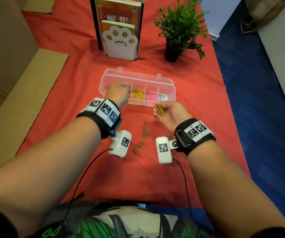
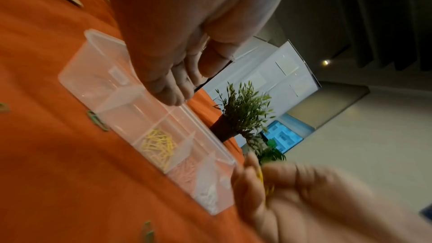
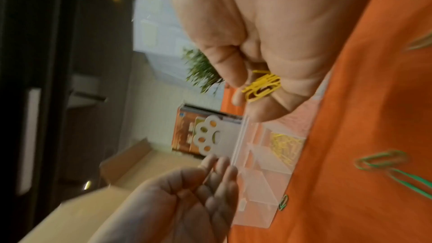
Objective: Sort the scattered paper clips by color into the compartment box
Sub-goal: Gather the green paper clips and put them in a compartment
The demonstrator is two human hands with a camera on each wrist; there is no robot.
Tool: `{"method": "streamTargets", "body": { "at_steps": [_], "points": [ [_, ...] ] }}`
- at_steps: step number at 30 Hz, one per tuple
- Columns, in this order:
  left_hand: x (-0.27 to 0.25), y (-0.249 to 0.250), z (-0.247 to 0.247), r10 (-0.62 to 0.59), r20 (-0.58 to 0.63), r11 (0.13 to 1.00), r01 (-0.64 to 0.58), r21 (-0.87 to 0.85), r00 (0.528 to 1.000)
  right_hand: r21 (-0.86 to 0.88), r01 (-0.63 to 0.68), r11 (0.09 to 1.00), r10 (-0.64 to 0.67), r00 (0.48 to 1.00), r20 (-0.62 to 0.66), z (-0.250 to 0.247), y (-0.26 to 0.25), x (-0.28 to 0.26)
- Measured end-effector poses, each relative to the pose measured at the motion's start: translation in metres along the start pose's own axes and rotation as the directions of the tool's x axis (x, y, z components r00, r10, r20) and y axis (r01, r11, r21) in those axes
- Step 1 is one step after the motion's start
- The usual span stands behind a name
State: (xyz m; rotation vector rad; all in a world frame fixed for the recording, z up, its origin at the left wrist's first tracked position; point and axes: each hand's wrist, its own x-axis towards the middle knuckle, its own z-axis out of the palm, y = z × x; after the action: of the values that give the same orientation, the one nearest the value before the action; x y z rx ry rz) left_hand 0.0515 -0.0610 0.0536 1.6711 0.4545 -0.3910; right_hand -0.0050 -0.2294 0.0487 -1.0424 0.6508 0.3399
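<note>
A clear compartment box (image 1: 173, 91) lies open on the red cloth, holding yellow clips (image 1: 137, 94), pink clips (image 1: 150, 96) and white clips (image 1: 163, 97) in separate sections. My left hand (image 1: 119, 93) hovers over the box's left end, which it hides in the head view. In the left wrist view, the left hand (image 2: 177, 97) has relaxed fingers and holds nothing, and the leftmost section (image 2: 93, 84) looks bare. My right hand (image 1: 162, 110), just in front of the box, pinches a bunch of yellow paper clips (image 3: 263, 85). Several green clips (image 1: 144, 133) lie scattered between my wrists.
A white paw-shaped bookend (image 1: 120, 43) with books stands behind the box, and a potted plant (image 1: 178, 30) is at the back right. Cardboard (image 1: 18, 103) borders the cloth on the left. The table's right edge drops to blue floor (image 1: 258, 117).
</note>
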Motion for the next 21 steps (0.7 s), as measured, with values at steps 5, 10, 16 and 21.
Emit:
{"method": "streamTargets", "body": {
  "at_steps": [5, 10, 16, 21],
  "points": [
    [-0.03, -0.048, -0.023, 0.12, 0.143, 0.936, -0.16, 0.315, 0.982, -0.336, 0.151, 0.929, -0.162, 0.987, -0.003, 0.048, -0.021, 0.023],
    [-0.057, -0.079, -0.039, 0.079, 0.314, 0.732, -0.269, 0.626, 0.946, -0.731, 0.218, 0.646, -0.227, 0.97, 0.088, 0.077, -0.033, 0.042],
    [-0.076, -0.095, -0.032, -0.065, 0.45, 0.475, -0.37, 0.799, 0.891, -0.824, 0.262, 0.502, -0.364, 0.928, 0.074, 0.05, -0.011, 0.03],
    [-0.075, -0.104, -0.02, -0.128, 0.494, 0.274, -0.448, 0.851, 0.86, -0.983, 0.149, 0.103, -0.267, 0.957, 0.117, 0.006, 0.036, 0.0]
  ]
}}
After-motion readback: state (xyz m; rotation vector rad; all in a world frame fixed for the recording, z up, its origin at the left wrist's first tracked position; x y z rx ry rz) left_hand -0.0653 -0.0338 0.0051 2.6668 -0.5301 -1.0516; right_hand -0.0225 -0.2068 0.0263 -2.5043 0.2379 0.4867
